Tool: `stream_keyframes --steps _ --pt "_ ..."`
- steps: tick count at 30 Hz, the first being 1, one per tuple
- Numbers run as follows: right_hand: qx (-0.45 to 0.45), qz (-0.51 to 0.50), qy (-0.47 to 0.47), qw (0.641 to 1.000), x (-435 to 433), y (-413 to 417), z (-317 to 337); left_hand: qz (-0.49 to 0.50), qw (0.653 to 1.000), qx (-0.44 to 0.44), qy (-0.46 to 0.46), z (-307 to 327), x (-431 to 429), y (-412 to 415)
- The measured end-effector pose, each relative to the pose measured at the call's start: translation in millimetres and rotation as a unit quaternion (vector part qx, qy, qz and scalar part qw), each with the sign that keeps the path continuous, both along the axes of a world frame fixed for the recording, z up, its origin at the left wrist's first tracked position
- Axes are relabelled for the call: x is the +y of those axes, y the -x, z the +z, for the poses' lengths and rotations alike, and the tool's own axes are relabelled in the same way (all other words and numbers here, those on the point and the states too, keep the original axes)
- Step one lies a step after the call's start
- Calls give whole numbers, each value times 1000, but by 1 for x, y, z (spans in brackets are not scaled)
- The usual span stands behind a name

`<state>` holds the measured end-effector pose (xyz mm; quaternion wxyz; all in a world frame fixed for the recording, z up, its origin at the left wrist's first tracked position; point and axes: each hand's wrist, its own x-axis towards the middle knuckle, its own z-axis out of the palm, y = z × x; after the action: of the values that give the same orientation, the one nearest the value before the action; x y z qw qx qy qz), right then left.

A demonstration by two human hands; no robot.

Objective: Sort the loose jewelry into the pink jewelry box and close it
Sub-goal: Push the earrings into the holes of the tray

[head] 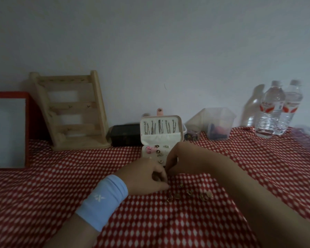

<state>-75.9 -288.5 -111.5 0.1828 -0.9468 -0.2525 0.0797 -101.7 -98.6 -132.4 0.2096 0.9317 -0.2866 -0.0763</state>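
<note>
The pink jewelry box (161,138) stands open on the red patterned cloth, its lid upright with several silver chains hung inside and several earrings pinned on its lower panel. My left hand (147,174), with a light blue wristband, and my right hand (179,159) meet just in front of the box, fingers curled together around something too small to see. Several loose gold pieces (188,193) lie on the cloth just below my hands.
A wooden jewelry rack (73,111) leans at the back left beside a red-framed board (7,129). A dark box (125,135) sits left of the pink box. Clear plastic containers (217,122) and two water bottles (276,110) stand at the back right.
</note>
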Motion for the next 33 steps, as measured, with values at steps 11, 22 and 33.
stream_keyframes --steps 11,22,33 --pt "9 -7 144 990 -8 18 -4 -28 998 43 -21 -8 -6 12" --pt "6 -29 -107 994 -17 13 5 83 984 2 160 -11 -3 3" --pt "49 -13 -277 959 -14 16 2 155 898 112 395 -6 -1 1"
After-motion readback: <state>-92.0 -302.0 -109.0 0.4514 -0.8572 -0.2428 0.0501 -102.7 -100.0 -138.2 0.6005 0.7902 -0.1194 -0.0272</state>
